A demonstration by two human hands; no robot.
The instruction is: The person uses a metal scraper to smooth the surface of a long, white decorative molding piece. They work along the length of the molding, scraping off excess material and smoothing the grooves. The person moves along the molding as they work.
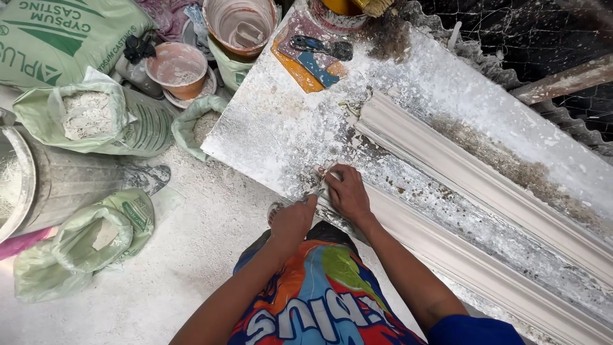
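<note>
Two hands meet at the near end of a long white plaster moulding (485,268) that lies along the front edge of the tabletop (281,128). The right hand (348,193) rests palm down on the moulding's end, fingers curled over it and pressing a small pale piece with a red tip against the edge; what that piece is cannot be made out. The left hand (292,220) is closed in a loose fist just beside the right, touching the same end of the moulding from the floor side, and seems to pinch a small metal tool at its fingertips, though the tool is mostly hidden.

A second moulding (472,176) of the same profile lies parallel behind the first, farther onto the tabletop, with brown fibre scattered beside it. The tabletop is crusted with dried white plaster. At its far corner lie an orange sheet (297,70) and a blue-handled scraper (322,46), next to a paint-stained bucket (335,16).

On the dusty white floor (185,255) to the left stand an orange plastic bowl (177,69), a larger plaster-coated bucket (239,25), a grey metal drum (48,185) lying on its side, and several green-and-white sacks of powder, one open sack (89,118) showing white powder, another crumpled sack (83,246) near the drum. The person's bare foot (274,214) shows below the left hand, above bright patterned shorts (319,294).
</note>
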